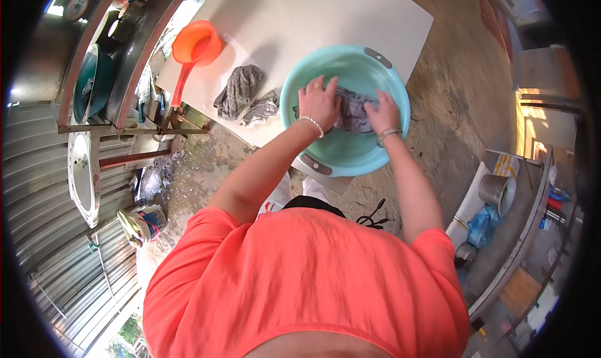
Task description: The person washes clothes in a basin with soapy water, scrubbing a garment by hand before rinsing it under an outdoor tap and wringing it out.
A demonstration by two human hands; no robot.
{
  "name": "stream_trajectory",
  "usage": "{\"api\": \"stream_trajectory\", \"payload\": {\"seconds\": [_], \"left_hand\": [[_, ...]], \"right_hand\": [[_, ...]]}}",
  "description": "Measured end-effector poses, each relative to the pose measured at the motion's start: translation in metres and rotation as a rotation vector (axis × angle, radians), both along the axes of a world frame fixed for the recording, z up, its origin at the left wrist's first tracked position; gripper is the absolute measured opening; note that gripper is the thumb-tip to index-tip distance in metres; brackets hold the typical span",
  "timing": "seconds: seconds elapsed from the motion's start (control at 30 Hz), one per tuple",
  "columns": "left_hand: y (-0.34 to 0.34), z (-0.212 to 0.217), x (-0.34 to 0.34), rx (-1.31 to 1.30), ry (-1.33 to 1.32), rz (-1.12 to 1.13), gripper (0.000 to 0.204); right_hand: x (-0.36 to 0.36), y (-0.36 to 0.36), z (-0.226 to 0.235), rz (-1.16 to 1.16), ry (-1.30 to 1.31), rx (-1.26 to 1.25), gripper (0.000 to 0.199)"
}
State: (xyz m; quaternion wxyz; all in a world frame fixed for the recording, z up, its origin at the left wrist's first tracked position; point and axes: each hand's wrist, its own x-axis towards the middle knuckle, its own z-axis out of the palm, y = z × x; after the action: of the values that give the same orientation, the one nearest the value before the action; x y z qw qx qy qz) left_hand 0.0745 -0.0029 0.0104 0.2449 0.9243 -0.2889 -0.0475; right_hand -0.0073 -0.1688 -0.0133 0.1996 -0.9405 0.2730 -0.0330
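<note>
A patterned grey cloth (354, 112) lies in the pale turquoise basin (350, 164), spread out between my two hands. My left hand (318, 103) is over the cloth's left end, fingers apart, with a beaded bracelet at the wrist. At the right end, my right hand (383, 115) touches the cloth with its fingers spread; a metal bangle circles that wrist. Neither palm shows, so what lies under them is hidden. Left of the basin, a crumpled dark grey cloth (242, 92) rests on the white board.
The basin stands on a large white board (300, 13). An orange dipper (197, 43) sits at its far left, its handle pointing toward me. Racks with a dark green bowl (94, 85) flank the left; a metal pot (496, 192) and blue plastic bag (483, 225) are at right.
</note>
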Motion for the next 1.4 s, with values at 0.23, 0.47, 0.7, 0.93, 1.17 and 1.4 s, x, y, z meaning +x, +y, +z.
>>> {"api": "stream_trajectory", "payload": {"seconds": [0.23,0.47,0.7,0.93,1.17,1.4], "left_hand": [[-0.01,-0.042,-0.018,0.173,-0.089,-0.14,0.047],[-0.018,-0.059,-0.003,0.322,-0.039,-0.273,0.053],[-0.028,-0.059,0.008,0.342,0.077,-0.276,0.056],[-0.027,-0.062,0.019,0.119,0.147,-0.196,0.052],[-0.011,-0.031,0.013,0.055,0.26,-0.115,0.038],[-0.006,-0.058,-0.008,-0.974,1.966,0.482,0.06]], "right_hand": [[0.014,0.047,-0.03,0.293,0.054,-0.26,0.046],[0.023,0.049,-0.035,0.27,0.191,-0.287,0.05],[0.041,0.037,-0.042,0.297,0.255,-0.269,0.045],[0.061,0.019,-0.036,0.271,0.19,-0.033,0.046],[0.029,0.024,-0.036,0.373,-0.143,-0.282,0.067],[0.031,0.057,0.0,0.088,-0.383,0.322,0.035]]}}
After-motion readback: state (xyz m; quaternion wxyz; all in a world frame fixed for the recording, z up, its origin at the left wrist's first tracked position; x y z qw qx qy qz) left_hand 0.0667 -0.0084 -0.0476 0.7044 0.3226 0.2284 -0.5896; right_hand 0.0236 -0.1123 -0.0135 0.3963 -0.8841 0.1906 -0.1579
